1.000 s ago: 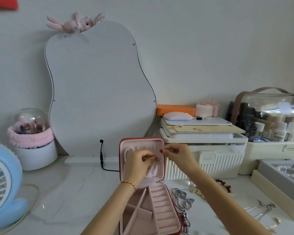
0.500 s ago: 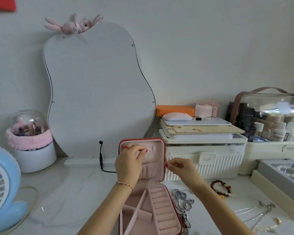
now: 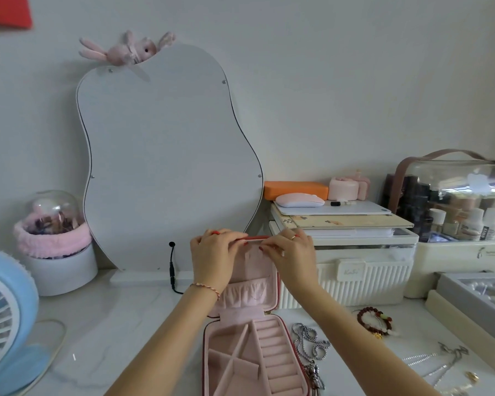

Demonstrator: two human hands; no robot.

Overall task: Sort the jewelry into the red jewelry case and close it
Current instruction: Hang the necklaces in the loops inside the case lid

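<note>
Red jewelry case lid, left hand, right hand gripping rim

My one camera sits on my head, facing forward and slightly down, close over my left hand and right hand, with the wall straight beyond them.

Curvy mirror leans at twelve o'clock, pink plush bunny perched on top. Blue fan sits at nine; clear cosmetics bag at three, on the surface.
</note>
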